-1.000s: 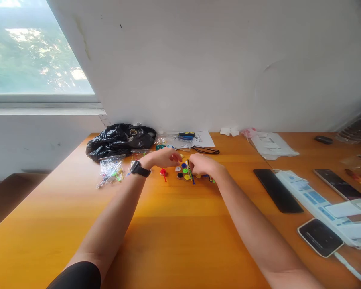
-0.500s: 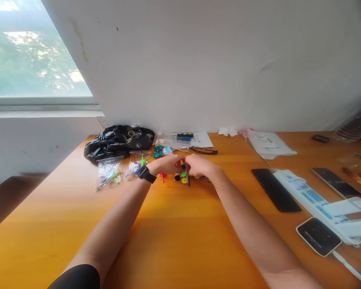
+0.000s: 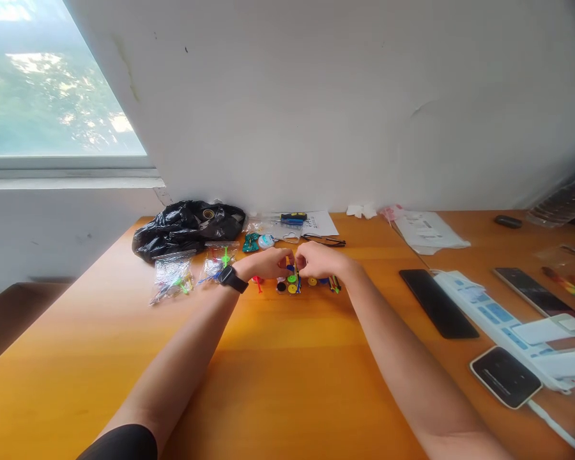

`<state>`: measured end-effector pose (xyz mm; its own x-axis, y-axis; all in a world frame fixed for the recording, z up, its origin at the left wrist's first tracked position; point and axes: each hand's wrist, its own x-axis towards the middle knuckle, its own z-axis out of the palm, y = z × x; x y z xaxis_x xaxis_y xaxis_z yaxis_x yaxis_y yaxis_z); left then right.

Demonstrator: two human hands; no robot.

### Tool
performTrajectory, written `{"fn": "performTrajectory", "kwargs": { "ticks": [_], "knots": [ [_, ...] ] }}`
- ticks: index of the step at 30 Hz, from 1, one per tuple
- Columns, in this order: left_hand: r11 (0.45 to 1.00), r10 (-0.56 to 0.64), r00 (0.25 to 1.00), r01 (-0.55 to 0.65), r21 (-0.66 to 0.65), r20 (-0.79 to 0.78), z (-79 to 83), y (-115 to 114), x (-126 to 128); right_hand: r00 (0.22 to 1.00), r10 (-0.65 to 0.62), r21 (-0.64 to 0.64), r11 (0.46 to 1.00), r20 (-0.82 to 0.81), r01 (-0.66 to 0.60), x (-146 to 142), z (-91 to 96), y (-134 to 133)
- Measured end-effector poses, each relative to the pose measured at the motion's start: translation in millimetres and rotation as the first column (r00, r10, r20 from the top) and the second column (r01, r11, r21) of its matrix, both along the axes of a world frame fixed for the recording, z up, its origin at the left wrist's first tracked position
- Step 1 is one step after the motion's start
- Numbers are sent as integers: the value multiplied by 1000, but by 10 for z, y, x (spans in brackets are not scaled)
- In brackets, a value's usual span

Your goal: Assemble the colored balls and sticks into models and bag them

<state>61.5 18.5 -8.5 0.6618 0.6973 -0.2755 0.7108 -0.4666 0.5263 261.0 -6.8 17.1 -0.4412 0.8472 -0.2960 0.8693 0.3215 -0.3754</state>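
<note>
Both hands meet over a cluster of small colourful plastic parts on the wooden table. My left hand, with a black watch on its wrist, has its fingers bent into a pinch. Close beside it my right hand is closed too, fingertips down. A thin blue-and-yellow piece stands between the fingertips; which hand grips it I cannot make out. Under the hands lie a yellow disc, a black disc and a red plastic piece. Several thin coloured sticks rest right of the right hand.
Left of the hands are clear bags of coloured parts and a black plastic bag. Screwdrivers and black-framed glasses lie behind. On the right are a black phone and a white power strip.
My right hand has lifted slightly, and a yellow disc and thin sticks beneath it show more clearly. My left hand stays nearly in place.
</note>
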Motion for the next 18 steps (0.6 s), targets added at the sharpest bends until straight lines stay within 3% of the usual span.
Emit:
{"fn": "performTrajectory", "kwargs": {
  "ticks": [6,13,18],
  "knots": [
    [999,-38,999,38,25,21,57,-43,25,991,44,23,999,-126,-41,-11,31,-9],
    [1000,-21,994,22,-8,103,163,-95,3,981,105,-82,989,-162,-120,9,35,-10],
    [999,-35,982,37,-8,187,86,-23,-12,974,110,-35,992,-198,-119,12,2,11]
  ]
}}
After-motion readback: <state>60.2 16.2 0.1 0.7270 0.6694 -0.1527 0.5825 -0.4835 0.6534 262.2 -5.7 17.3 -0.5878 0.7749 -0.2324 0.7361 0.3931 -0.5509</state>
